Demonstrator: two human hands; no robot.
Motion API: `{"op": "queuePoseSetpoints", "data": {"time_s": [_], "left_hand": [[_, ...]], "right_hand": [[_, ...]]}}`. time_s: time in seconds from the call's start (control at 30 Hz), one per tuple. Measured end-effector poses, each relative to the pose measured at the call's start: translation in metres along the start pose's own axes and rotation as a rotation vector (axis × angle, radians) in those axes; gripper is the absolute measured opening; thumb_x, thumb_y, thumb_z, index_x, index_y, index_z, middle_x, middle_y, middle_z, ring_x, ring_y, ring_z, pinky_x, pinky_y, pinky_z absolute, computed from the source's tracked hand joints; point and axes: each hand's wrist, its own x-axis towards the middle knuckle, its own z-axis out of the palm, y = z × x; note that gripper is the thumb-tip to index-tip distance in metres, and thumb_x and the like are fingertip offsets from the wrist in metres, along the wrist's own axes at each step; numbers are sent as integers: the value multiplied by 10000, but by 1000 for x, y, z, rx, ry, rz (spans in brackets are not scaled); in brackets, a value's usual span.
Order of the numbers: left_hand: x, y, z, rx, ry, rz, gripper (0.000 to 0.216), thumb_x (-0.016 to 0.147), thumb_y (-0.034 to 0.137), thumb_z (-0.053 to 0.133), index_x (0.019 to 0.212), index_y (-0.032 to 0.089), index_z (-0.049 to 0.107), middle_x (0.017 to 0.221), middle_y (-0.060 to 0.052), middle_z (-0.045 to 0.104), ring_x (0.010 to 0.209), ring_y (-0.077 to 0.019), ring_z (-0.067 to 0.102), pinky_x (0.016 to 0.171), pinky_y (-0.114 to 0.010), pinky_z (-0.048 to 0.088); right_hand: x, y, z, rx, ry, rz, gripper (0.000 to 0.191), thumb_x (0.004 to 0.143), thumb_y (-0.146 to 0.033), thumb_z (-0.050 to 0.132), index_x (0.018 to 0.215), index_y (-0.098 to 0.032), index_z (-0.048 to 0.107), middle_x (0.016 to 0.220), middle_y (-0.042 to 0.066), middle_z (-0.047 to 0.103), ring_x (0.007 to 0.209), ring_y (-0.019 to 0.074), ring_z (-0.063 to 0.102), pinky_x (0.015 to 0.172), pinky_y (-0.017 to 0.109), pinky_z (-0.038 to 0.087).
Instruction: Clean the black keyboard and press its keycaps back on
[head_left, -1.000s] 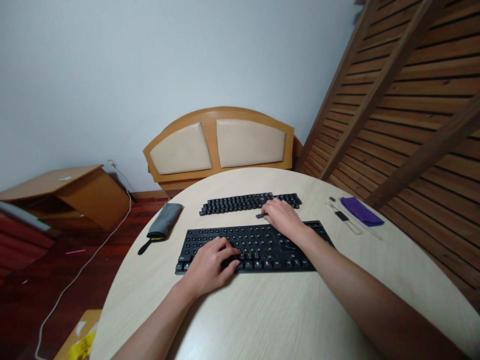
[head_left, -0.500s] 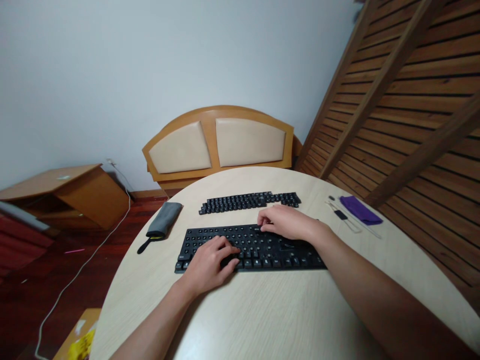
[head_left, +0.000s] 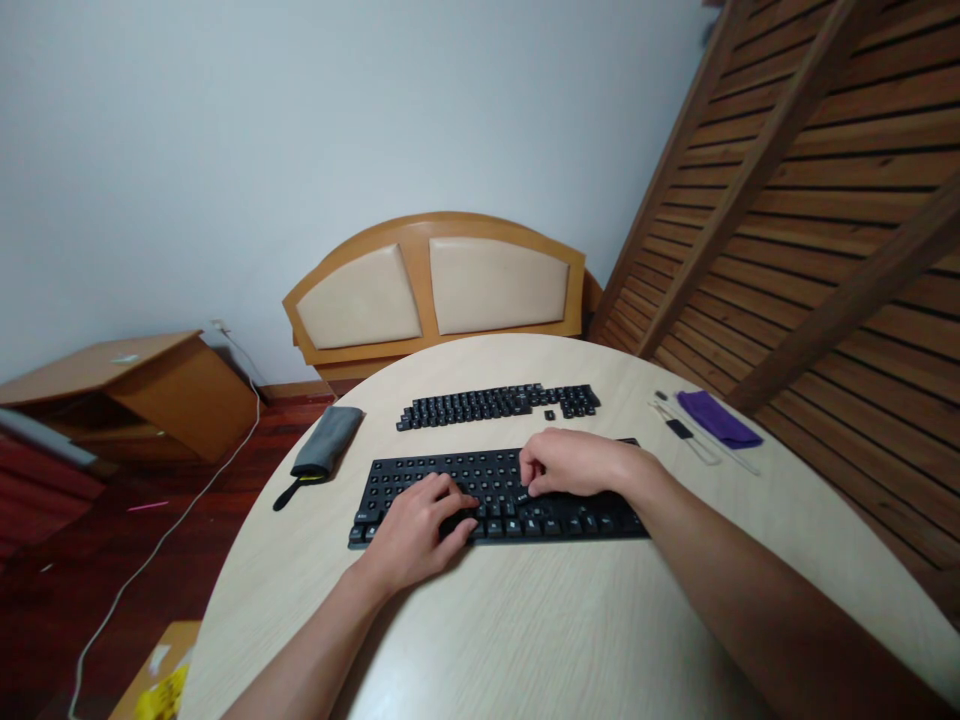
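Both hands of the person work at the black keyboard [head_left: 495,475], which lies flat on the near half of the round bench [head_left: 517,630]. Left hand [head_left: 421,525]: resting on the keyboard, left of its centre, thumb and forefinger slightly parted, palm down. Right hand [head_left: 564,462]: positioned over the right portion of the keyboard, fingers curled narrow, with a long key [head_left: 523,494] at the fingertips. Whether that key is seated cannot be told from where I stand. Caps are fitted along the keyboard's front row; bare posts show across the upper rows. The right hand and forearm hide part of the right end.

Beyond the keyboard, loose keys [head_left: 465,405] stand in ordered rows, well apart from it. One single key [head_left: 550,414] lies near their right-hand group, on the side toward the person. Left of the keyboard: a grey pouch [head_left: 330,440] with a black strap [head_left: 286,495]. Right: a wire tool with a dark handle [head_left: 679,429], just beside a purple cloth [head_left: 718,418].
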Motion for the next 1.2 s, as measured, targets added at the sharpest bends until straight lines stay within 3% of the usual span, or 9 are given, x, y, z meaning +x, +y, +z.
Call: {"op": "queuePoseSetpoints", "data": {"time_s": [0.2, 0.4, 0.53, 0.77, 1.2], "left_hand": [[1, 1, 0, 2, -8, -4, 212, 957, 283, 538, 1086, 207, 688, 959, -64, 632, 895, -223, 595, 794, -394, 522], [1, 0, 1, 6, -6, -1, 212, 958, 286, 537, 1085, 208, 688, 957, -64, 634, 886, -221, 599, 797, -395, 522], [1, -2, 2, 8, -8, 0, 215, 963, 289, 533, 1094, 211, 684, 968, -64, 630, 894, -221, 597, 800, -393, 519], [0, -1, 1, 8, 8, 14, 220, 963, 285, 528, 1094, 207, 686, 962, -70, 631, 881, -219, 593, 790, -393, 522], [-1, -2, 2, 2, -5, 2, 212, 958, 286, 543, 1099, 212, 683, 975, -65, 630, 895, -222, 593, 805, -399, 521]], "right_hand": [[0, -3, 2, -58, 14, 20, 191, 816, -188, 648, 939, -191, 794, 916, 65, 767, 835, 203, 679, 721, 263, 449], [0, -5, 5, -103, 43, 89, 292, 702, -221, 774, 993, -195, 777, 1023, 88, 741, 882, 230, 674, 737, 272, 457], [-4, -6, 0, -108, 59, 53, 250, 780, -221, 705, 1020, -192, 767, 980, 75, 749, 877, 218, 671, 731, 271, 446], [-10, -3, -8, 48, -88, 30, 252, 800, -233, 668, 1026, -169, 760, 904, 48, 766, 787, 187, 677, 664, 250, 444], [-7, -4, -4, 15, -146, 59, 254, 756, -211, 709, 996, -160, 776, 893, 51, 764, 778, 184, 671, 652, 248, 441]]}}
